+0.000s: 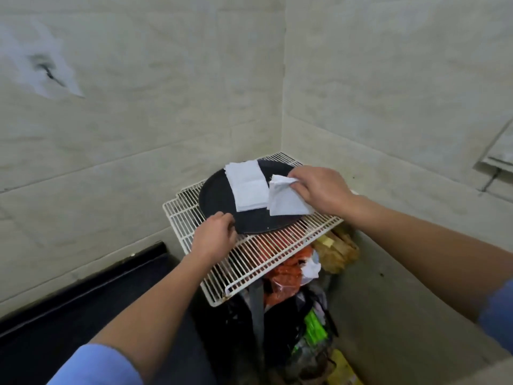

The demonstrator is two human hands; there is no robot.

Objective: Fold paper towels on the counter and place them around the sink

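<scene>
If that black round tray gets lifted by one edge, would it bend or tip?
Probably stiff: the black tray lies flat with an even rim on the wire rack. Lifted only where the left hand grips its edge, it would likely tilt, and the towel stack could slide. The right hand pinches a separate folded towel.
</scene>
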